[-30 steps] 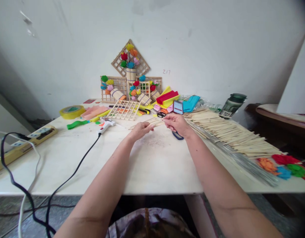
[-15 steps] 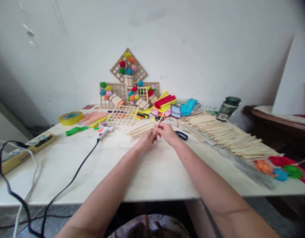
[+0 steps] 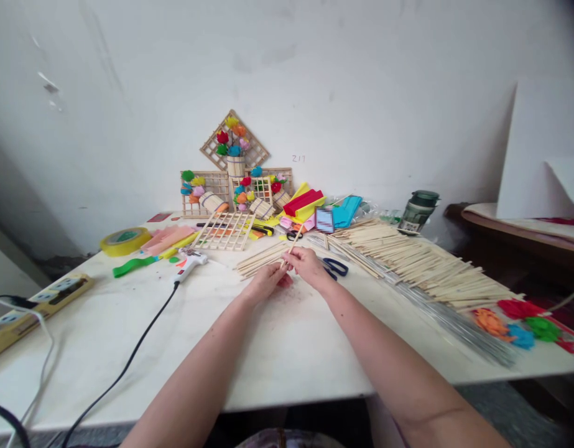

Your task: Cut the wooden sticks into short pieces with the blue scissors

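My right hand (image 3: 307,265) pinches one thin wooden stick (image 3: 295,239) that slants up and away from it. My left hand (image 3: 267,281) is closed right beside it, fingertips meeting the lower end of the same stick. Just beyond both hands lies a small bundle of wooden sticks (image 3: 259,258) on the white table (image 3: 277,348). Blue-handled scissors (image 3: 336,268) lie just right of my right hand.
A large heap of sticks (image 3: 421,258) and metal wires (image 3: 459,323) fills the right side. A glue gun (image 3: 189,260) with black cord, stick lattice (image 3: 224,231), tape roll (image 3: 124,241), coloured paper, paper flowers (image 3: 520,323), a bottle (image 3: 417,211) and power strip (image 3: 39,305) surround the hands.
My right hand lifted a single stick out of the bundle and tilted it upright. Both hands drew slightly nearer to me. The camera tipped up a little.
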Demonstrator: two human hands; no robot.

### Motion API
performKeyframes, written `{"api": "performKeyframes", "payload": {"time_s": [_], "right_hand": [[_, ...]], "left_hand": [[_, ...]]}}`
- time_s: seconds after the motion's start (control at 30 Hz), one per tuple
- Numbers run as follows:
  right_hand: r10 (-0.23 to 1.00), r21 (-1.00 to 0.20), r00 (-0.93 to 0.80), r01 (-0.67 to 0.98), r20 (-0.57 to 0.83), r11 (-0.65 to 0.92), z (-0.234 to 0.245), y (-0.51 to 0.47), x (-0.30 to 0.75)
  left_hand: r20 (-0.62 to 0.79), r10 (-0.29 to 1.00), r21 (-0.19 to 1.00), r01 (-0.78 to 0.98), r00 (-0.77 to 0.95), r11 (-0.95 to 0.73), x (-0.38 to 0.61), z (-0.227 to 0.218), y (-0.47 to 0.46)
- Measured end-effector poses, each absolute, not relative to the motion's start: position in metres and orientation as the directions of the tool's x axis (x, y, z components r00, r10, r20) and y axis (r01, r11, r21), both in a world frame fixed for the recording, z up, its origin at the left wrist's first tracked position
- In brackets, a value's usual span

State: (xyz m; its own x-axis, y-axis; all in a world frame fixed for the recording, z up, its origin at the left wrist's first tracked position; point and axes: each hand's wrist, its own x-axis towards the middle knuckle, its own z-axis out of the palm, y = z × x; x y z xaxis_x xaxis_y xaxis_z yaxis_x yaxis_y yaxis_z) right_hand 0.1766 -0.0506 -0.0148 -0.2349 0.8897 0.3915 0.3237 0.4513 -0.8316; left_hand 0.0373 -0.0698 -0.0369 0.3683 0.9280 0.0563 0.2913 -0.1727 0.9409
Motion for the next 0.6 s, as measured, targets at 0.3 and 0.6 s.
{"api": "performKeyframes", "payload": {"time_s": [0.3, 0.6], "right_hand": [[0.833, -0.706, -0.2, 0.452, 0.517, 0.546, -0.023, -0.04, 0.179], [0.83, -0.717, -0.129, 0.445, 0.542, 0.537, -0.019, -0.036, 0.19]], "left_hand": [[0.081, 0.944, 0.997, -0.009, 0.321, -0.082, 0.063, -0.037, -0.065], [0.208, 0.95, 0.938, 0.227, 0.231, -0.261, 0.069, -0.04, -0.051]]}}
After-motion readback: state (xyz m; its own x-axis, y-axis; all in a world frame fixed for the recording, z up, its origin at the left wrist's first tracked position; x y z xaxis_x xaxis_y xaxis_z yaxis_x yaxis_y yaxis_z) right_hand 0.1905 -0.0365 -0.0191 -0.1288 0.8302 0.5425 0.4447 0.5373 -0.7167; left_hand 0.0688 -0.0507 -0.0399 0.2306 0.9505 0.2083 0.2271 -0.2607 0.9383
